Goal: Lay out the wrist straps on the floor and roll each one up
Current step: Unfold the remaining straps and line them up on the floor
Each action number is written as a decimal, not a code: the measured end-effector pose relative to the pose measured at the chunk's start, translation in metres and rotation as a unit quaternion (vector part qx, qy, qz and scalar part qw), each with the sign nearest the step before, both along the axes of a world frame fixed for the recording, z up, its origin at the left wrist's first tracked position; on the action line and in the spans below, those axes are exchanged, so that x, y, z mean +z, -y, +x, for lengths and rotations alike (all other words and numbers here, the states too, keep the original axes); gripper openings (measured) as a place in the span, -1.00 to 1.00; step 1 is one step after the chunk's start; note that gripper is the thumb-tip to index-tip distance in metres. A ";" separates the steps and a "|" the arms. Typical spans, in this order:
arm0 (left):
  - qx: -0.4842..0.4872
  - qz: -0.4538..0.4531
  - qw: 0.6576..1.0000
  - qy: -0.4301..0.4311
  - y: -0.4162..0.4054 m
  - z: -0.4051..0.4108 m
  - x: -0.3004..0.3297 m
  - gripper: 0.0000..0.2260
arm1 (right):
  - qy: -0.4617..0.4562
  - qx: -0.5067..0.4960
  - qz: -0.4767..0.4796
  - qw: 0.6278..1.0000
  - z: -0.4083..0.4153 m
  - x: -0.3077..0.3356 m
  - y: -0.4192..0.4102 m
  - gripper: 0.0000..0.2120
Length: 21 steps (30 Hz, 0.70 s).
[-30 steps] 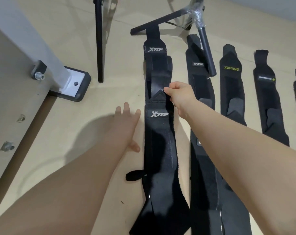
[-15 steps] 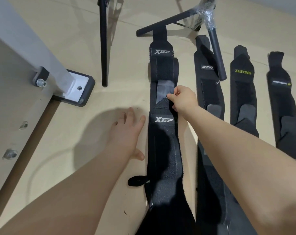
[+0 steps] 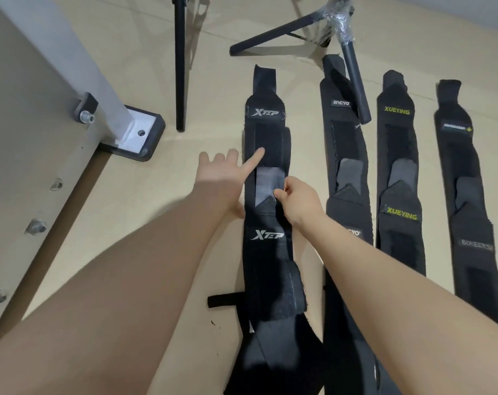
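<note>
Your beige floor (image 3: 270, 29) carries wrist straps laid lengthwise in parallel: XTEP strap (image 3: 266, 138), XUEYING strap (image 3: 396, 143), plus black stand legs (image 3: 180, 67).

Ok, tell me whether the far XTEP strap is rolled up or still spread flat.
Spread flat. The far XTEP strap lies lengthwise on the floor, with no coil; the left hand rests one finger on it.

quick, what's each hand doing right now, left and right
Left hand: open, fingers spread, forefinger pressing on the far XTEP strap.
Right hand: closed, pinching the tip of the near XTEP strap.
</note>
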<state>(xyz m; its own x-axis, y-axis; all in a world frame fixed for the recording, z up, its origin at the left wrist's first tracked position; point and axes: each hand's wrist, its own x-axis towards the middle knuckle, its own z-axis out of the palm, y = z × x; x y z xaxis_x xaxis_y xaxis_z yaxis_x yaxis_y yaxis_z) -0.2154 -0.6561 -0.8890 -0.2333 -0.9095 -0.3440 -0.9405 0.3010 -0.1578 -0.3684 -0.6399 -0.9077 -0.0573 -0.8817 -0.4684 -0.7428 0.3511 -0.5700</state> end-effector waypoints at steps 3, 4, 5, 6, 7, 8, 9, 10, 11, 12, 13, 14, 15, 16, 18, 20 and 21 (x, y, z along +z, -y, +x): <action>-0.020 0.013 0.999 0.038 0.008 0.003 -0.001 0.08 | -0.009 0.008 0.011 1.000 -0.002 0.002 -0.010 -0.68; -0.031 0.027 0.998 0.036 0.009 0.005 -0.001 0.07 | -0.009 0.010 0.015 1.000 -0.002 0.003 -0.012 -0.67; -0.048 0.040 0.997 0.036 0.011 0.006 -0.002 0.08 | -0.004 0.010 0.016 1.000 -0.001 0.004 -0.014 -0.66; -0.066 0.053 0.996 0.039 0.013 0.006 -0.001 0.09 | 0.004 0.009 0.009 1.000 -0.001 0.006 -0.014 -0.67; -0.077 0.063 0.994 0.042 0.016 0.005 0.000 0.11 | 0.009 0.009 -0.005 1.000 -0.001 0.008 -0.014 -0.67; -0.080 0.071 0.993 0.044 0.018 0.003 0.002 0.13 | 0.011 0.011 -0.023 1.000 -0.001 0.010 -0.011 -0.67; -0.081 0.074 0.993 0.047 0.021 0.001 0.002 0.15 | 0.013 0.013 -0.037 0.999 -0.002 0.013 -0.006 -0.67; -0.083 0.074 0.993 0.051 0.023 -0.002 0.002 0.16 | 0.018 0.011 -0.047 0.999 -0.002 0.014 -0.001 -0.67; -0.087 0.073 0.992 0.060 0.024 -0.004 0.001 0.17 | 0.021 0.004 -0.049 0.999 -0.003 0.015 0.004 -0.67; -0.091 0.071 0.991 0.069 0.025 -0.007 0.000 0.18 | 0.022 -0.007 -0.044 0.999 -0.004 0.014 0.008 -0.67; -0.092 0.071 0.990 0.076 0.026 -0.008 -0.001 0.19 | 0.021 -0.019 -0.032 0.999 -0.003 0.012 0.013 -0.67; -0.091 0.072 0.990 0.077 0.026 -0.009 -0.002 0.20 | 0.015 -0.034 -0.018 0.999 -0.002 0.009 0.016 -0.68; -0.089 0.075 0.991 0.072 0.026 -0.008 -0.002 0.20 | 0.005 -0.051 -0.005 0.999 0.000 0.006 0.018 -0.70; -0.088 0.080 0.991 0.064 0.027 -0.007 -0.002 0.21 | -0.008 -0.068 0.005 0.998 0.003 0.002 0.020 -0.75; -0.086 0.091 0.991 0.047 0.028 -0.005 -0.003 0.22 | -0.039 -0.100 0.017 0.994 0.008 -0.003 0.022 -0.84; -0.087 0.095 0.991 0.044 0.029 -0.006 -0.003 0.22 | -0.058 -0.123 0.030 0.990 0.011 -0.001 0.026 -0.83; -0.091 0.095 0.990 0.048 0.029 -0.007 -0.002 0.22 | -0.061 -0.129 0.038 0.989 0.011 0.001 0.028 -0.82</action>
<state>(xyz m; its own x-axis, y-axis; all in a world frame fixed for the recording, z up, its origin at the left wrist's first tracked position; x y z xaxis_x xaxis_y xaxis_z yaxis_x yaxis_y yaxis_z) -0.2224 -0.6852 -0.8914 -0.3465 -0.7718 -0.5332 -0.8510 0.4977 -0.1674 -0.3579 -0.6676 -0.9069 -0.3359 -0.7924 -0.5093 -0.6838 0.5770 -0.4467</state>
